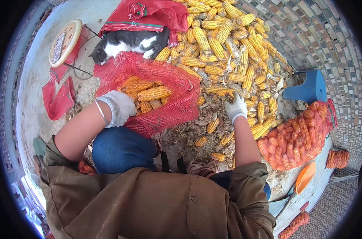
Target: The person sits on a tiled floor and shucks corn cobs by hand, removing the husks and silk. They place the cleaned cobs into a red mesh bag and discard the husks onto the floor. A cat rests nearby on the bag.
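My left hand, in a white knit glove, is at the near left side of an opened red mesh sack; its fingers are largely hidden, so what they hold cannot be told. Several corn cobs lie inside the sack, beside that hand. To the right, my right hand, gloved too, reaches to the near edge of a large heap of yellow corn cobs. Its fingers touch or lie close to a cob; whether they grip it is unclear. Loose cobs and husk debris lie on the ground between my hands.
A grey and white cat lies beyond the sack, against folded red mesh sacks. A round-topped stool stands left. At right are a blue plastic stool, a filled mesh sack of cobs, an orange scoop-like object and a brick wall.
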`<state>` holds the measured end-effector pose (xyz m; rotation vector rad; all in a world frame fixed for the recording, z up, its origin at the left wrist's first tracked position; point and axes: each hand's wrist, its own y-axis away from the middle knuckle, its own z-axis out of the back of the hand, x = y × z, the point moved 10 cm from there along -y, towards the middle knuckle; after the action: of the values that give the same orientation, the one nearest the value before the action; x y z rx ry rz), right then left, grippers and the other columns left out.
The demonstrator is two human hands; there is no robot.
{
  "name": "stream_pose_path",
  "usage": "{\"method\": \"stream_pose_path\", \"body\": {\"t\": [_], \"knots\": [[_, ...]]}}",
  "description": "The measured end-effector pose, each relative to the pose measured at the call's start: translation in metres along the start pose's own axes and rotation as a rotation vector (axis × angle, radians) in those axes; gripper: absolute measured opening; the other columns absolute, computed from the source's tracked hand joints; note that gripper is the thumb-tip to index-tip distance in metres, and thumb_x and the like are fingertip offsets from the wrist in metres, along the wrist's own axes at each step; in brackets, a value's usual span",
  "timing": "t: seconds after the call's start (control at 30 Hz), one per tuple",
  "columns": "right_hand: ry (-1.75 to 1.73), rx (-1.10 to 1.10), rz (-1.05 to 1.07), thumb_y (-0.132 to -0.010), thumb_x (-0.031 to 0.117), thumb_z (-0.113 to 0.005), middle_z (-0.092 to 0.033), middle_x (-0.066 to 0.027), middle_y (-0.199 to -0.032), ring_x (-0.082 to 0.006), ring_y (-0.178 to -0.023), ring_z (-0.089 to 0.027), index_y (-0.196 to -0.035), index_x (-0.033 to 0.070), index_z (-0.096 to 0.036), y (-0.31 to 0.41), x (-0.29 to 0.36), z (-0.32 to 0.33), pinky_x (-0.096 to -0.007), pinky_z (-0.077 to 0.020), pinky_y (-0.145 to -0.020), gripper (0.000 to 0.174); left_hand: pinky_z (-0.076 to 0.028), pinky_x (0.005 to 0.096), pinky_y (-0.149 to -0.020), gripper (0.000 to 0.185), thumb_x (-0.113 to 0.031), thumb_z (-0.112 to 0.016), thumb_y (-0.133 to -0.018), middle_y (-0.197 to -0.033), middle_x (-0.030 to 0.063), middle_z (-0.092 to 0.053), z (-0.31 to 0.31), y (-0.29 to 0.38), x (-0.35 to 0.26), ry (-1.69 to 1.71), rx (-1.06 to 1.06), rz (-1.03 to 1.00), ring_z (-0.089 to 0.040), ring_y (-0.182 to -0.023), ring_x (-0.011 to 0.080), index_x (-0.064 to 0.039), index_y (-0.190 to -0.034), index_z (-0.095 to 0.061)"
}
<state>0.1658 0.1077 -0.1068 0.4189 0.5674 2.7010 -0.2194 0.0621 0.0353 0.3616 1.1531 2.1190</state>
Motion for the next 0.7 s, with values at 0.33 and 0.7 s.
{"method": "stream_pose_path", "body": {"t": [0.33,0.7], "knots": [[0.770,0.392,0.181,-0.069,0.022,-0.082,-0.046,-0.0128,-0.139,-0.0333,-0.124,-0.052,-0.147,0.013,-0.034,-0.053,0.006,-0.046,-0.0428,-0.0529,-0.096,0.092,-0.050,0.0420,-0.077,0.047,-0.018,-0.063,-0.077,-0.104,0.0112,-0.064,0.080,0.080,-0.022,0.056,-0.538,0.145,-0.064,-0.089,0.0304,-0.008,-0.123,-0.061],[-0.559,0.363,-0.020,-0.079,0.031,-0.080,-0.049,-0.0239,-0.140,-0.0304,-0.128,-0.051,-0.146,-0.006,-0.031,-0.024,-0.065,-0.022,-0.0362,-0.0441,-0.105,0.091,-0.053,0.0410,-0.073,0.044,-0.026,-0.061,-0.084,-0.099,0.0136,-0.064,0.129,0.020,-0.190,0.440,-0.678,-0.421,-0.065,-0.083,0.0292,-0.001,-0.120,-0.060]]}}
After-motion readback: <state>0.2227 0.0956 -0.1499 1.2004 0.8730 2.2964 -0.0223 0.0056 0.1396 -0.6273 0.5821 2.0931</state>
